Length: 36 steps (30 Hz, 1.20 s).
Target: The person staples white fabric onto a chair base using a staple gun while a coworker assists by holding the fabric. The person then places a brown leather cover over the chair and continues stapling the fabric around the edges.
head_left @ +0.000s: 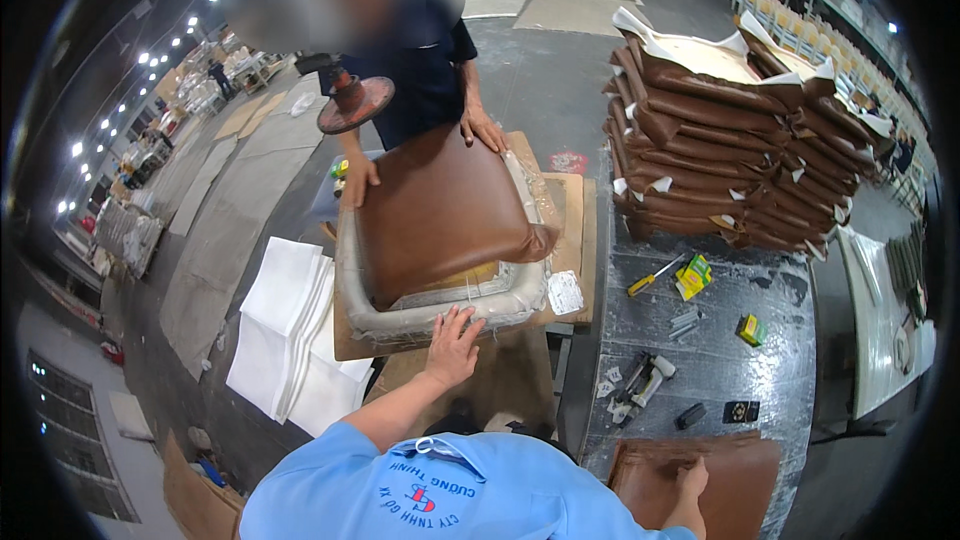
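Observation:
My left hand (455, 348) rests with fingers spread on the near edge of a square padded rim (400, 318), wrapped in grey and clear plastic. A brown leather-covered cushion (445, 210) lies tilted in this rim, a gap showing along its near side. Across from me, a co-worker's two hands (482, 128) touch the cushion's far and left edges. At lower right, my right hand (692, 482) is at a stack of brown leather sheets (740, 485), its fingers closed at the top sheet; part of the fingers is hard to make out.
A tall pile of brown cushions (700, 140) stands at the right table's far end. Nearer on that table (700, 360) lie a screwdriver (655, 275), small yellow-green boxes (692, 277) and an air stapler (650, 385). White sheets (280, 330) hang left. A red round fixture (355, 105) overhangs the cushion.

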Each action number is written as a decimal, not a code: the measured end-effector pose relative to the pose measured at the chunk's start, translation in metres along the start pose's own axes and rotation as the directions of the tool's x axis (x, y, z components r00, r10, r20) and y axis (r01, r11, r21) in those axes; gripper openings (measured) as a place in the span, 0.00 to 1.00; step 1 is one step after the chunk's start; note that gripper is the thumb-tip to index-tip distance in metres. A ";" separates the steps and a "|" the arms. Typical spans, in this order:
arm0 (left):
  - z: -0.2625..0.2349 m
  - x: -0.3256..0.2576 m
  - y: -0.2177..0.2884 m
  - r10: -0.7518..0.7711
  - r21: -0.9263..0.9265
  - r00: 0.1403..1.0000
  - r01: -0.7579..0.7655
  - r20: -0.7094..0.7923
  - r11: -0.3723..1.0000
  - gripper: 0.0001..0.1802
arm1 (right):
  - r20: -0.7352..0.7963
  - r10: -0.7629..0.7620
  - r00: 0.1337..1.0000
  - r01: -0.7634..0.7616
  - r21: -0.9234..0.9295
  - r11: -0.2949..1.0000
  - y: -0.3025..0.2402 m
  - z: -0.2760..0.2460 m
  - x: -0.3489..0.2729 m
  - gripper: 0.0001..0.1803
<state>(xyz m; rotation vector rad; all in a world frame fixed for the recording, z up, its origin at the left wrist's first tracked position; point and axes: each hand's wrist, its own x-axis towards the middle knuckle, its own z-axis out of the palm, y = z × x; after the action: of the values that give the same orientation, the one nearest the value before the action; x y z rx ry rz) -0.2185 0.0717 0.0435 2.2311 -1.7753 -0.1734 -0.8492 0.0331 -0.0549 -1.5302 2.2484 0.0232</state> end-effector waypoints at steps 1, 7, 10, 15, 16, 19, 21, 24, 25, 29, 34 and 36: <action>-0.001 0.000 0.000 0.045 -0.001 0.996 -0.045 -0.073 0.999 0.38 | 0.024 0.080 0.997 -0.079 -0.041 0.996 0.000 -0.002 0.001 0.21; -0.001 -0.002 0.000 0.030 0.007 0.996 -0.030 -0.087 1.000 0.38 | 0.050 0.003 0.999 -0.007 0.072 0.997 0.000 -0.006 0.009 0.25; -0.001 -0.003 0.000 0.033 0.004 0.995 -0.032 -0.097 0.999 0.38 | 0.087 0.012 0.996 -0.014 0.015 1.000 0.002 -0.007 0.013 0.30; -0.001 -0.003 0.001 0.002 0.001 0.999 -0.002 -0.042 1.000 0.38 | 0.070 0.012 0.997 -0.010 -0.020 1.000 -0.004 -0.010 0.014 0.29; -0.002 -0.003 0.002 0.047 -0.007 0.992 -0.048 -0.115 0.999 0.38 | 0.050 0.007 0.999 -0.002 -0.085 0.996 -0.006 -0.012 0.013 0.29; -0.004 -0.003 0.003 0.054 -0.005 0.991 -0.055 -0.121 0.998 0.38 | 0.051 0.026 0.998 -0.020 -0.126 0.992 -0.010 -0.017 0.011 0.29; -0.006 -0.003 0.003 0.012 0.004 0.999 -0.012 -0.047 1.000 0.38 | 0.034 0.035 0.999 -0.033 -0.063 0.997 -0.010 -0.019 0.009 0.28; -0.008 -0.003 0.003 0.006 0.012 0.999 -0.005 -0.035 1.000 0.37 | -0.055 0.090 0.994 -0.089 0.025 0.996 -0.006 -0.016 0.009 0.27; -0.009 -0.003 0.004 0.050 0.006 0.993 -0.050 -0.105 0.999 0.37 | -0.088 0.148 0.985 -0.148 0.007 0.989 -0.004 -0.015 0.010 0.27; -0.011 -0.002 0.005 0.048 -0.002 0.994 -0.048 -0.095 0.999 0.36 | -0.005 0.523 0.852 -0.510 0.215 0.833 0.006 -0.012 0.011 0.27; -0.014 -0.003 0.007 0.058 0.009 0.992 -0.057 -0.109 0.998 0.33 | -0.136 0.687 0.713 -0.605 0.376 0.702 0.020 -0.016 -0.014 0.26; -0.015 -0.003 0.007 0.020 0.022 0.999 -0.019 -0.035 1.000 0.31 | -0.186 0.724 0.664 -0.609 0.427 0.668 0.024 -0.018 -0.026 0.26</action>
<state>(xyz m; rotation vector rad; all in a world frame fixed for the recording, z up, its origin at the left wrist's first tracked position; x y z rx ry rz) -0.2220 0.0754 0.0595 2.2169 -1.7887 -0.1110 -0.8685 0.0610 -0.0341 -0.4618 2.7991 -0.4170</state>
